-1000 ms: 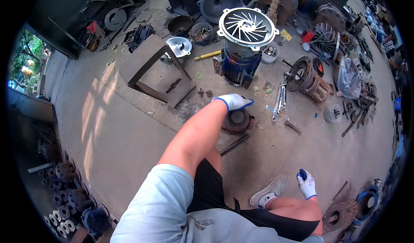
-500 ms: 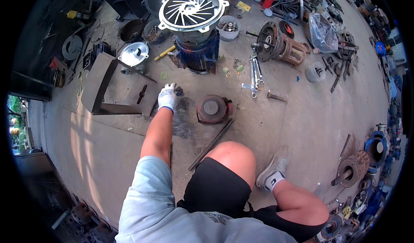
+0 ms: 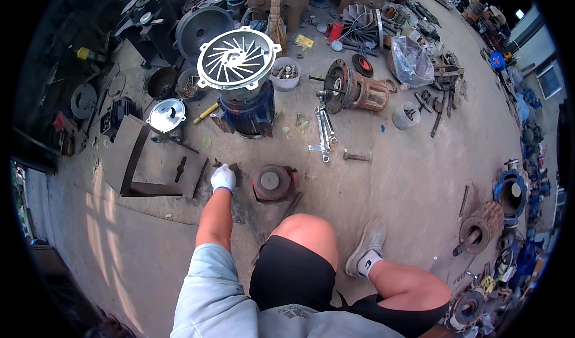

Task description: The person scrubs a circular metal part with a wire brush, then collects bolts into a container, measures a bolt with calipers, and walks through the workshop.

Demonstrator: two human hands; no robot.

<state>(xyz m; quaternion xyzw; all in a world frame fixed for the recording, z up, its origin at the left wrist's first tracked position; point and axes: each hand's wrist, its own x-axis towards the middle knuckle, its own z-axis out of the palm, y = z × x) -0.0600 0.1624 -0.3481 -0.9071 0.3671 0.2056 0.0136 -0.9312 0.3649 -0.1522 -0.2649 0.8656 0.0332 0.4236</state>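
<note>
Left of the frame's centre, our gloved left hand (image 3: 223, 179) reaches down beside a small dark metal block (image 3: 235, 170), near the round red metal body (image 3: 271, 183). We cannot tell whether its fingers grasp anything. We judge this a picking-up step; next calls for a secure hold.

A small dark block (image 3: 235, 169) shows beside the left hand (image 3: 223, 178).
</note>
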